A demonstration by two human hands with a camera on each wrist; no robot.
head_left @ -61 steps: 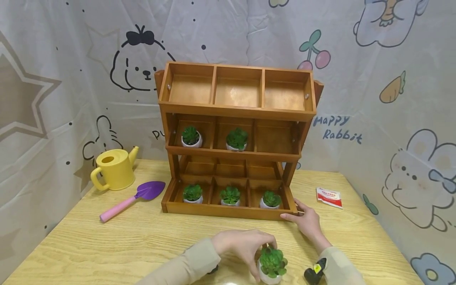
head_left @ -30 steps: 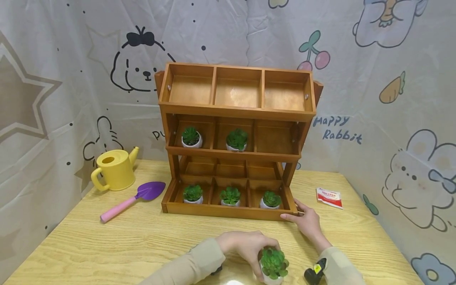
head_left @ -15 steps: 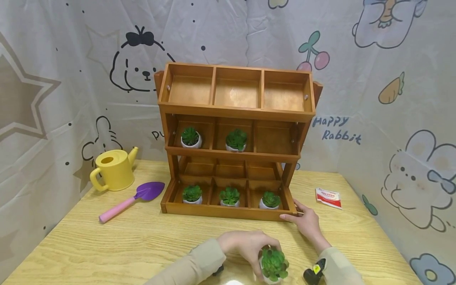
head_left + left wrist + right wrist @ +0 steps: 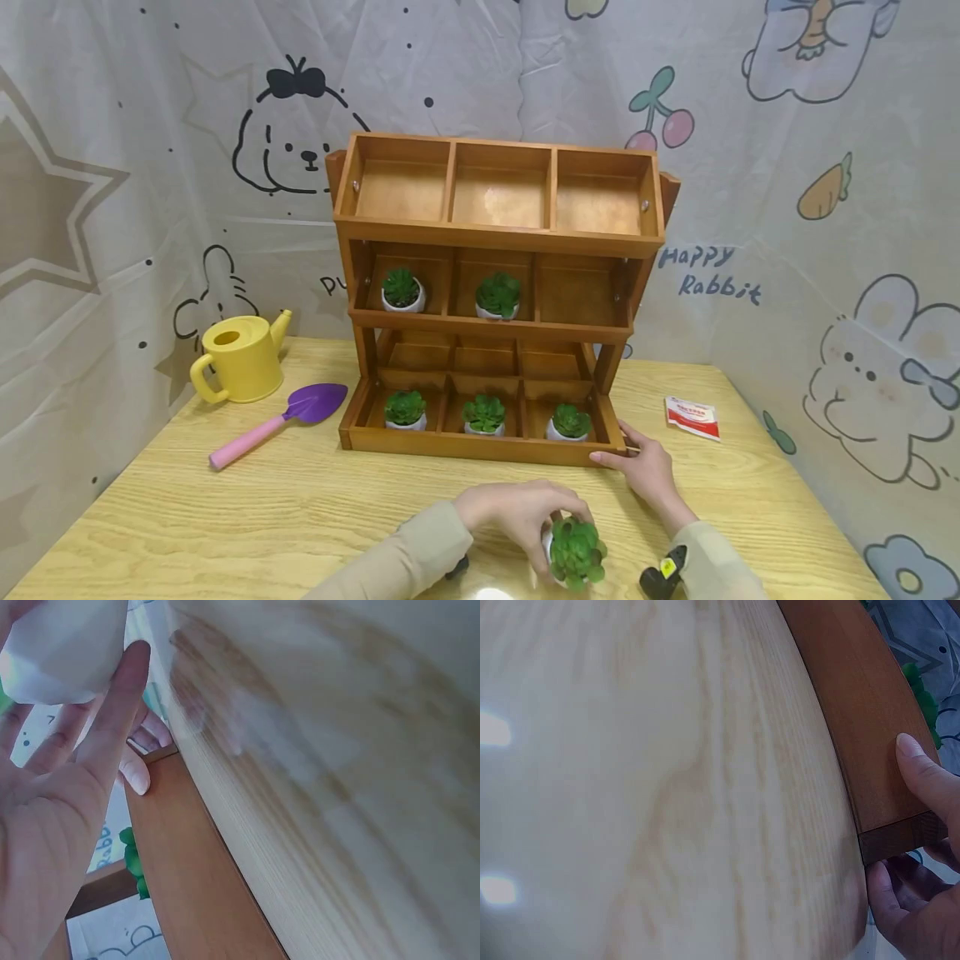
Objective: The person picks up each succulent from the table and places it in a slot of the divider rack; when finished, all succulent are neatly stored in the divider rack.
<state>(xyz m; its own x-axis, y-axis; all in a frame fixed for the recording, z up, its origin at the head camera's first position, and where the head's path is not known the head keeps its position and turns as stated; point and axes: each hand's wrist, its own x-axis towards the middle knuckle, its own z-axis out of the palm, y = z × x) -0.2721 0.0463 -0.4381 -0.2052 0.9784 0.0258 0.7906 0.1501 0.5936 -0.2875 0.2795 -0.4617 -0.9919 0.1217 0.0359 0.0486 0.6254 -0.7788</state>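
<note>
My left hand (image 4: 528, 517) grips a small potted succulent (image 4: 578, 552) by its white pot, in front of a three-tier wooden plant shelf (image 4: 465, 446). The plant leans to the right in the head view. From the left wrist view, the faceted white pot (image 4: 64, 649) sits among the fingers, above the tabletop. My right hand (image 4: 648, 471) holds the shelf's lower right corner. Its thumb (image 4: 922, 769) presses the front board in the right wrist view, with the other fingers round the end. Three potted succulents (image 4: 484, 413) stand in the bottom tier, one per compartment.
Two more succulents (image 4: 498, 294) occupy the middle tier's left and centre compartments. Left of the shelf are a yellow watering can (image 4: 243, 358) and a purple trowel (image 4: 315, 403) with a pink handle. A red-and-white packet (image 4: 693, 417) lies at the right. Printed cloth (image 4: 465, 67) encloses the table.
My left hand has shifted slightly right with the succulent, and the pot has tipped so its leaves lean rightward. The right hand stays at the shelf corner.
</note>
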